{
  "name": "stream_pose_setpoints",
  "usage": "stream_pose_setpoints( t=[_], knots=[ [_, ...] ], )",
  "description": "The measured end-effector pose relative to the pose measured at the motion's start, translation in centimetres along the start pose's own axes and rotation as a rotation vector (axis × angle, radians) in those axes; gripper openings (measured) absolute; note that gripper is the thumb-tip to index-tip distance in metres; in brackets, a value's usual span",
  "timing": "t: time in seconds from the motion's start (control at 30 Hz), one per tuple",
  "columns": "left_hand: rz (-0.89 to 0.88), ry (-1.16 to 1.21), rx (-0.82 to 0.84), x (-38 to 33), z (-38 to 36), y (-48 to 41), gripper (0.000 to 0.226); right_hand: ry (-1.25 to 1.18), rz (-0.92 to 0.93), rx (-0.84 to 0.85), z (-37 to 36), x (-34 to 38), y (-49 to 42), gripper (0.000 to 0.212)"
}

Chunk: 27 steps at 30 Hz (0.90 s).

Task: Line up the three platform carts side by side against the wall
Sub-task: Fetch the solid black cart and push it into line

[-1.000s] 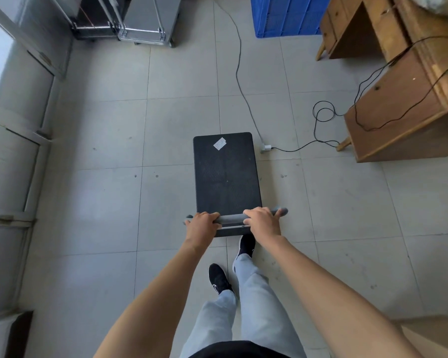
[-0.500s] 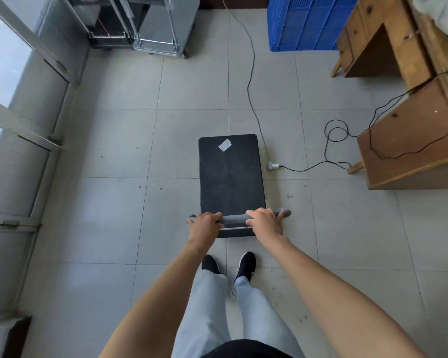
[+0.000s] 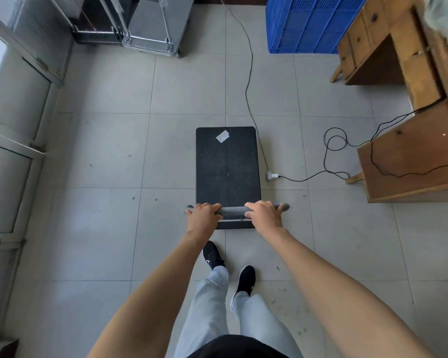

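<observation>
A black platform cart with a white sticker on its deck stands on the tiled floor in front of me. Its grey handle bar runs across the near end. My left hand grips the bar's left part and my right hand grips its right part. Two silver platform carts stand side by side against the far wall at top left: one nearer the middle, the other darker and closer to the corner.
A power cable runs down the floor just right of the cart to a white plug; a black cord loops toward a wooden desk. A blue crate stands at the far wall. Glass doors line the left.
I have walked forward with the black cart; the two silver carts, blue crate and desk have come closer. The white plug now lies beside the cart's right edge.
</observation>
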<state>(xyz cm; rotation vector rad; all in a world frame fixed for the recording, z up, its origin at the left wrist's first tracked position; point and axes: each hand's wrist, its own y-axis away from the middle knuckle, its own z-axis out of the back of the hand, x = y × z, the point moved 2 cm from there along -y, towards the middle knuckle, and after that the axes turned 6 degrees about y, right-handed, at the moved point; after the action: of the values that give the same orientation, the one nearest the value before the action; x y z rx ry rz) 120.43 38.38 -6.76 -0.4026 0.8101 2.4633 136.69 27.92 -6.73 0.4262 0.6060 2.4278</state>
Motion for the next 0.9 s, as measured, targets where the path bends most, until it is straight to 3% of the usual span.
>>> stream_pose_setpoints(
  t=[0.17, 0.57, 0.7, 0.9],
  knots=[
    [-0.021, -0.011, -0.011, 0.9, 3.0, -4.7, 0.009, -0.034, -0.018, -0.021, 1.9, 2.0, -4.1, 0.018],
    [-0.002, -0.021, 0.045, -1.1, 8.3, -14.6, 0.011, -0.056, 0.001, -0.057, 7.5, 2.9, -12.9, 0.009],
    [0.043, 0.003, 0.066, -2.6, 9.8, -18.0, 0.013, -0.036, 0.015, -0.066, 9.5, 2.4, -16.4, 0.024],
    [0.06, 0.013, 0.086, -4.7, 12.5, -24.0, 0.021, -0.04, 0.025, -0.062, 12.6, 1.5, -22.9, 0.026]
  ],
)
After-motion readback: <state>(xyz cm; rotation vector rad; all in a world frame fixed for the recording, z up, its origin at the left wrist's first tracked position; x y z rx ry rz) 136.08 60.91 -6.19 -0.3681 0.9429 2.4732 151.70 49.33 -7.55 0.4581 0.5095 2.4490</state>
